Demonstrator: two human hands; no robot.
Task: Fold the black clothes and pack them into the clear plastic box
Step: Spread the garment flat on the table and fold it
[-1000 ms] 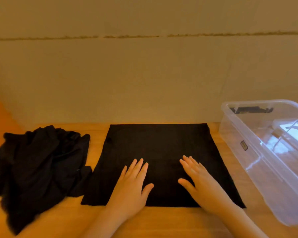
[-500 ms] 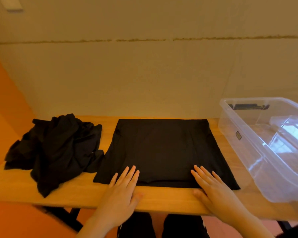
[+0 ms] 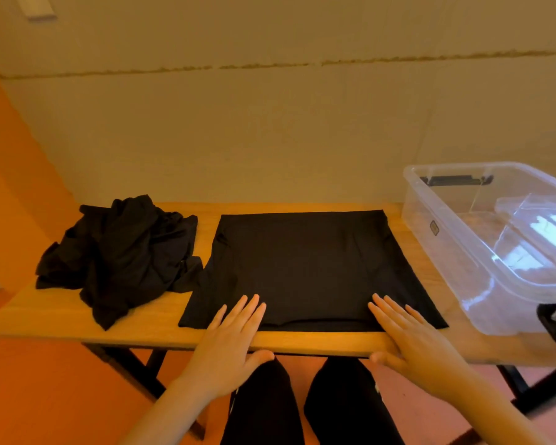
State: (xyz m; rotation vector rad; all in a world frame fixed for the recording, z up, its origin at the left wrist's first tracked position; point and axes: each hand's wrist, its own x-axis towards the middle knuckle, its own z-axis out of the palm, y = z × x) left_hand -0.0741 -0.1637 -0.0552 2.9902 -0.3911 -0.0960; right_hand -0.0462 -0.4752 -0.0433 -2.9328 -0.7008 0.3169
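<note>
Both hands, left hand point(image 3: 230, 345) and right hand point(image 3: 411, 340), lie flat with released grip, fingertips on the folded black garment point(image 3: 305, 268) at the bench point(image 3: 61, 319) edge, lower centre.

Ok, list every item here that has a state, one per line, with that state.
Flat black garment: spread smooth on the table, partly folded.
Black clothes pile: crumpled, unfolded, on the table's left.
Clear plastic box: open, no clothes inside.
Left hand: open, fingertips on the garment's near edge.
Right hand: open, fingertips on the garment's near edge.
</note>
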